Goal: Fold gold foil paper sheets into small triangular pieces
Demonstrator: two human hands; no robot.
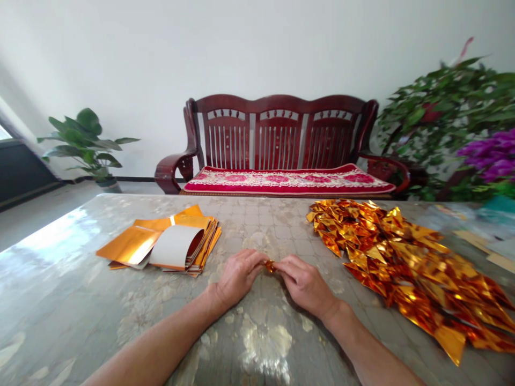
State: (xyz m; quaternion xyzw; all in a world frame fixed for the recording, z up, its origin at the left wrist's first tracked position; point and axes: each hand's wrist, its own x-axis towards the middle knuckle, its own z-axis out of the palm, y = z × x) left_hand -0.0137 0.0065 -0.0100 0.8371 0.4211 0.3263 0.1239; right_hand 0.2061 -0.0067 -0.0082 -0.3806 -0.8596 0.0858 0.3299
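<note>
Between my two hands, over the middle of the table, is a small piece of folded gold foil paper (270,266). My left hand (240,275) pinches its left side with closed fingers. On the other side, my right hand (304,282) grips it between thumb and fingertips. Most of the piece is hidden by the fingers, so its exact shape cannot be made out. To the left lies a loose stack of gold foil paper sheets (132,244), one curled over with its pale back showing. A large heap of folded gold foil pieces (386,257) spreads along the right.
The table (161,327) has a shiny, flower-patterned cover. Clear plastic and card strips (475,241) lie at its right edge. Beyond it stands a dark red wooden bench (277,136) with a red patterned cushion (281,179). Potted plants (86,142) flank the bench.
</note>
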